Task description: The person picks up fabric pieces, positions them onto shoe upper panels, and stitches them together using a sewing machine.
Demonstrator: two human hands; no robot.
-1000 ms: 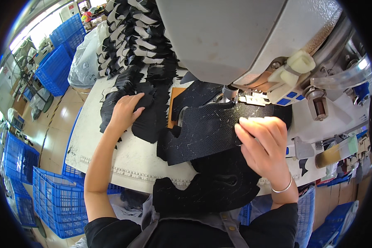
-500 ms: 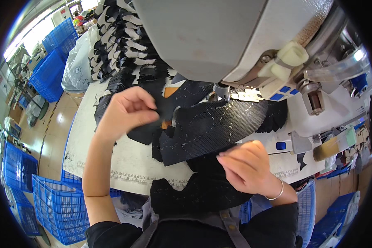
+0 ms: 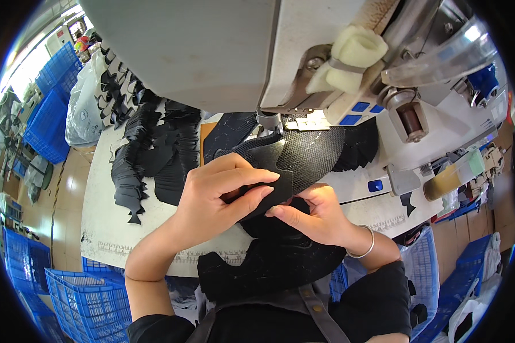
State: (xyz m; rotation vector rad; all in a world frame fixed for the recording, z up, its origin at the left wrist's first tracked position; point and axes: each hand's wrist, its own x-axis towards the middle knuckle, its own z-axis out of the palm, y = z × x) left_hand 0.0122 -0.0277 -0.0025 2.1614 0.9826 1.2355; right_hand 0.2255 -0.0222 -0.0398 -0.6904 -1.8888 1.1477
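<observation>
Beneath the sewing machine's needle area [image 3: 269, 120] lies a black mesh fabric panel [image 3: 323, 151], its near end reaching toward me. A smooth black piece [image 3: 282, 186] lies over the panel's left part. My left hand [image 3: 217, 194] pinches this smooth piece between thumb and fingers. Close beside it, my right hand [image 3: 320, 220] is closed with its thumb at the piece's near edge; its fingertips are partly hidden beneath the material. Another curved black fabric piece [image 3: 269, 271] hangs over the table's front edge against my apron.
The grey machine head [image 3: 194, 57] fills the top. Stacks of black cut pieces [image 3: 133, 166] lie at left on the white table [image 3: 97, 217], which has a printed ruler along its front. A thread spool [image 3: 409, 117] sits right. Blue crates [image 3: 88, 300] stand around.
Both hands have come together at the panel's near edge; my left hand moved right and now pinches the smooth piece there. The view has shifted, so the machine appears farther left.
</observation>
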